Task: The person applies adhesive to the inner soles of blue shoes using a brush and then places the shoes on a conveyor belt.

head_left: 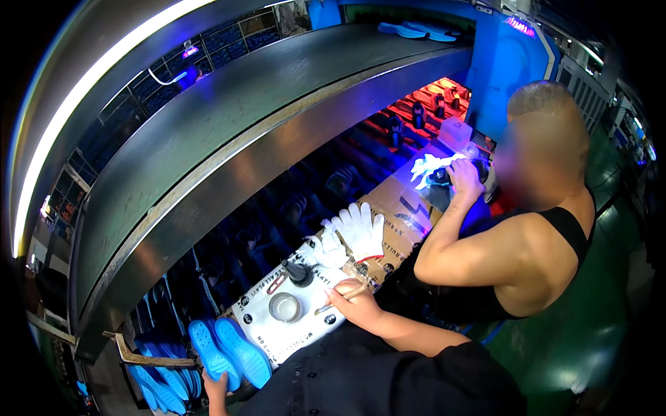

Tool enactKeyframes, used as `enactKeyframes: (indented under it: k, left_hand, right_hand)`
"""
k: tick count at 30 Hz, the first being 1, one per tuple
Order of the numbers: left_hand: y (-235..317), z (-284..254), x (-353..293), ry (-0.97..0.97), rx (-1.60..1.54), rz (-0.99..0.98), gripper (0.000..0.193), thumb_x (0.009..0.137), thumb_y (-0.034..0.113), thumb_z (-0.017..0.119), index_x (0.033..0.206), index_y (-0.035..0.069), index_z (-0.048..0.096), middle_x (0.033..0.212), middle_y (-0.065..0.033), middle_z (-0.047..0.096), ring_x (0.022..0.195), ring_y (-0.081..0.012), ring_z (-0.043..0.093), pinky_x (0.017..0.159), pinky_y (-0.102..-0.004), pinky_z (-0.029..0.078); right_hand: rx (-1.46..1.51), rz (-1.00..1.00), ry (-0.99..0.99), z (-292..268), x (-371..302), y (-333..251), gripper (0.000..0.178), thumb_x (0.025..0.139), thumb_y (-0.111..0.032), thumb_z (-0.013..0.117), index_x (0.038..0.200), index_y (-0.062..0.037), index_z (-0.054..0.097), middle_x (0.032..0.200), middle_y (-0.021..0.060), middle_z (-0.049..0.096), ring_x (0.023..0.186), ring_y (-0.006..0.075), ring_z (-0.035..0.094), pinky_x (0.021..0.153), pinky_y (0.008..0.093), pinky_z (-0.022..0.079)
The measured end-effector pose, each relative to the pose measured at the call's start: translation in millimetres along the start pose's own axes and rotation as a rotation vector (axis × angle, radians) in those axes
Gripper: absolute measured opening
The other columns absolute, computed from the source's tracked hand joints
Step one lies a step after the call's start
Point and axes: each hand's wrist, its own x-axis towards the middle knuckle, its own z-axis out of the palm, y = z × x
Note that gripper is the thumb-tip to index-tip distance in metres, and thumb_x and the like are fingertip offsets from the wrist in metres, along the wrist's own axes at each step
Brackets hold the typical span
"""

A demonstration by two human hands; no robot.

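At the lower left, my left hand (216,385) grips the heel end of a bright blue shoe sole (210,344). A second blue sole (243,352) lies close against it on the right. My right hand (354,302) is closed round the wooden handle of a brush (322,308), whose tip points left over the white board (267,329). Left of the brush stands a small round metal cup (284,307). Behind the cup are a black squat pot or bottle (299,272) and a small red-edged tool (277,283).
White work gloves (359,231) lie on brown cardboard beyond my right hand. A co-worker (513,249) bends over a lit work spot at right. Conveyor (201,132) runs overhead; more blue soles (163,378) stack at left beside a wooden-looking bar (149,359).
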Motion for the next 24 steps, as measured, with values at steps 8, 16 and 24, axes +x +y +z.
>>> enactKeyframes:
  k: [8,16,24]
  left_hand:
    - [81,-40,-9,-0.177,-1.373,-0.481,0.043,0.084,0.02,0.059,0.12,-0.002,0.051,0.115,-0.0142,0.06,0.103,-0.0273,0.059,0.09,-0.0399,0.047]
    - [204,-13,-51,-0.308,-1.115,-0.059,0.047,0.085,0.007,0.059,0.124,-0.003,0.035,0.104,-0.0191,0.058,0.076,-0.0226,0.065,0.061,-0.03,0.055]
    - [242,8,-52,-0.161,-0.915,0.19,0.041,0.081,0.004,0.062,0.118,-0.004,0.044,0.105,-0.0151,0.06,0.089,-0.0178,0.062,0.079,-0.0304,0.05]
  right_hand:
    - [0.087,0.114,-0.074,32,-10,1,0.024,0.088,-0.014,0.057,0.069,-0.0014,0.064,0.064,0.0108,0.06,0.06,0.0237,0.057,0.06,0.0346,0.045]
    - [0.206,0.213,-0.097,37,6,-43,0.036,0.097,-0.021,0.049,0.071,0.0005,0.062,0.063,0.0042,0.059,0.061,0.0099,0.052,0.068,0.0251,0.044]
    - [-0.02,-0.344,-0.343,71,24,-79,0.022,0.085,-0.014,0.06,0.064,-0.0076,0.065,0.06,0.0028,0.059,0.061,0.0212,0.056,0.088,0.0393,0.041]
